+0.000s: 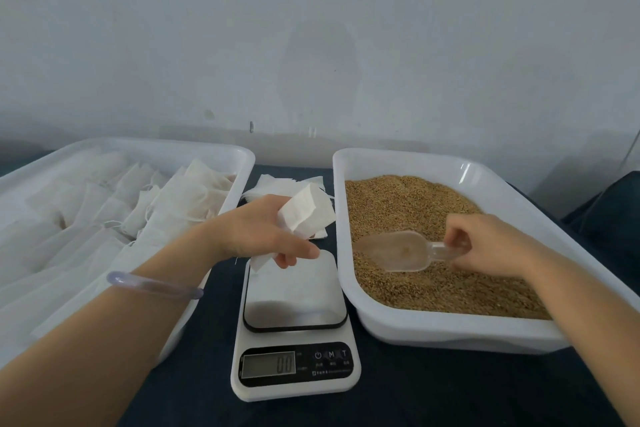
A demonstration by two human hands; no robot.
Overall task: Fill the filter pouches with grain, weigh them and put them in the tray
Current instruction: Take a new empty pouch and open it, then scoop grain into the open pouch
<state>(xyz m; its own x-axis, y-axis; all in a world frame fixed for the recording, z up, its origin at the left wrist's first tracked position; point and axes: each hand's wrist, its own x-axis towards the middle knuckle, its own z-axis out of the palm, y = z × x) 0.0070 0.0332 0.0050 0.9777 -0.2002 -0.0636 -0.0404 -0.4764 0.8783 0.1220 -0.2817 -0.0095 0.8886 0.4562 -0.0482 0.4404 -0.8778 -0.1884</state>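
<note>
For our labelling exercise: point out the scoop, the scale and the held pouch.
scoop [394, 251]: head view, on its clear bowl.
scale [294, 291]: head view, on its metal platform.
pouch [304, 215]: head view, on its white side.

White pouch [306, 215], white trays [433, 329], golden-brown grain [408, 204], clear scoop [398, 250], white-and-black scale [294, 385] with silver plate, lilac bangle [154, 286], dark blue tabletop [450, 392].

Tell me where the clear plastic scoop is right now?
On the right of the head view: the scoop rests on the grain in the right tray, its handle gripped by the right hand.
</note>
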